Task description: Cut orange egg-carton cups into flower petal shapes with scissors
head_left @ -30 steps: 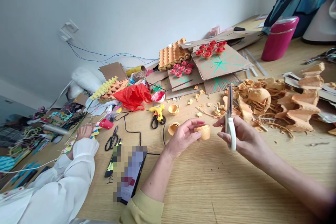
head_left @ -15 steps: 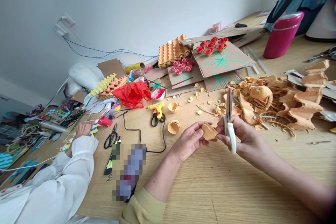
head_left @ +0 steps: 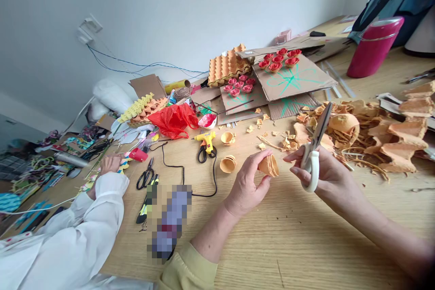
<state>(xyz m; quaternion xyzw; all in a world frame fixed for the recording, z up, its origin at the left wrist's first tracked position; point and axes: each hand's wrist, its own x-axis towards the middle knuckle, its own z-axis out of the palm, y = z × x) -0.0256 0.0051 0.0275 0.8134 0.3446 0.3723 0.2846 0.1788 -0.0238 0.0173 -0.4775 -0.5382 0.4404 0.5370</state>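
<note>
Left hand (head_left: 249,182): fingers pinching nested egg-carton cups (head_left: 268,166) above the bench (head_left: 244,253), rims tilted rightward. Right hand (head_left: 329,173): fingers curled around white-handled scissors (head_left: 314,156), blades upward, apart from cups. Judgement: grip lightly, sparing thin rims; keep blades clear of fingertips.

Head view, one: worn on your head. Direction: forward and down across the desk (head_left: 251,249), toward the wall (head_left: 204,9). Range: close above your left hand (head_left: 249,183) and right hand (head_left: 326,170), the wall well beyond. Field: wide, tilted.
</note>
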